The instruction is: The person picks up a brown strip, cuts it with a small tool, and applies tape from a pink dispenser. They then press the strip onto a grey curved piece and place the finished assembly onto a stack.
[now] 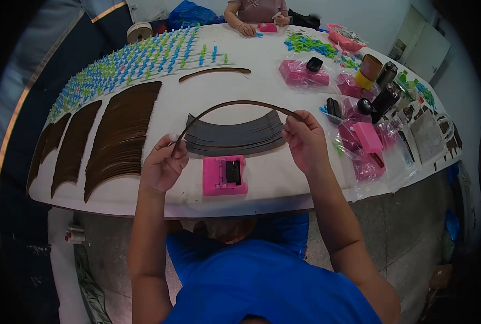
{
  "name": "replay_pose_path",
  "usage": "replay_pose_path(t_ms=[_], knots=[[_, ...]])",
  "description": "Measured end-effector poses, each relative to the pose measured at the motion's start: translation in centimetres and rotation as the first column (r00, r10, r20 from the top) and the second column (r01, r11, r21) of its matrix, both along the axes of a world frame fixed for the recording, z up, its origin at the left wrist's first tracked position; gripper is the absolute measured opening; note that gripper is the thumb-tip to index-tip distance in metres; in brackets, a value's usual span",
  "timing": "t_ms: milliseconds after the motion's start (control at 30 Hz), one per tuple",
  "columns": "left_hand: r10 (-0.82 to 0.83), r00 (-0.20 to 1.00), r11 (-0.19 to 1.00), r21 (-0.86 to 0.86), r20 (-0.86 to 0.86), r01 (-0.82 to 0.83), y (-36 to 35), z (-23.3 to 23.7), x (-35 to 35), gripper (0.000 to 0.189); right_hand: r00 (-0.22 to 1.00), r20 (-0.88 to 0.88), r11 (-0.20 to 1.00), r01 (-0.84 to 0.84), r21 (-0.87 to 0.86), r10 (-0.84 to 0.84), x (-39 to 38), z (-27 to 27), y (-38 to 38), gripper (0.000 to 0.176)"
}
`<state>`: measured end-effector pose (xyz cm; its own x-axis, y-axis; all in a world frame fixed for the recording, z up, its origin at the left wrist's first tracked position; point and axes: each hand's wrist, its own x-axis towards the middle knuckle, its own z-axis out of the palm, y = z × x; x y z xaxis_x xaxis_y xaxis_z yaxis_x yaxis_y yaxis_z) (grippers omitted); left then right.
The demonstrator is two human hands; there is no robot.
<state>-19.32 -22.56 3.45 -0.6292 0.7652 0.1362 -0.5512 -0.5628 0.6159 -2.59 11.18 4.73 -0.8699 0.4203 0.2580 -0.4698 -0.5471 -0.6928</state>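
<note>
A long, thin dark-brown strip is bowed upward in an arch between my two hands. One end is pinched in the fingers of my left hand, the other in those of my right hand. Below the arch lies a fanned pile of dark-grey strips on the table. A bright pink device with a black block on its right side sits just in front of that pile, between my forearms. Farther back, a single curved brown strip rests on the table.
Several stacks of brown strips lie at the left of the white table. Behind them stand rows of blue and green clips. Bagged pink boxes and dark bottles crowd the right side. Another person works across the table.
</note>
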Motion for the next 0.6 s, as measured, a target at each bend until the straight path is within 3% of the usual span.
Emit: replay_pose_path(t_ms=[67,233,367,433,600], knots=[[0.051,0.999,0.999,-0.008,0.009,-0.051,1.2,0.6,-1.2,0.030,0.997,0.048,0.998,0.059,0.027,-0.060,-1.5,0.4,0.5,0.017],[0.207,0.960,0.975,0.047,0.187,-0.219,4.6,1.6,-5.7,0.022,0.947,0.230,0.963,0.181,0.200,-0.225,-6.5,1.7,2.6,0.017],[0.351,0.903,0.932,-0.006,0.248,-0.362,7.1,1.2,-10.5,0.019,0.942,0.284,0.958,0.105,0.267,-0.182,-11.3,1.0,5.6,0.017],[0.504,0.791,0.861,-0.133,0.347,-0.491,8.6,0.8,-12.8,0.021,0.922,0.334,0.938,0.076,0.338,-0.195,-13.7,0.6,6.6,0.018],[0.593,0.778,0.804,-0.208,0.208,-0.557,11.5,-2.7,-18.6,0.031,0.886,0.405,0.891,0.020,0.454,-0.227,-19.7,-1.7,8.8,0.018]])
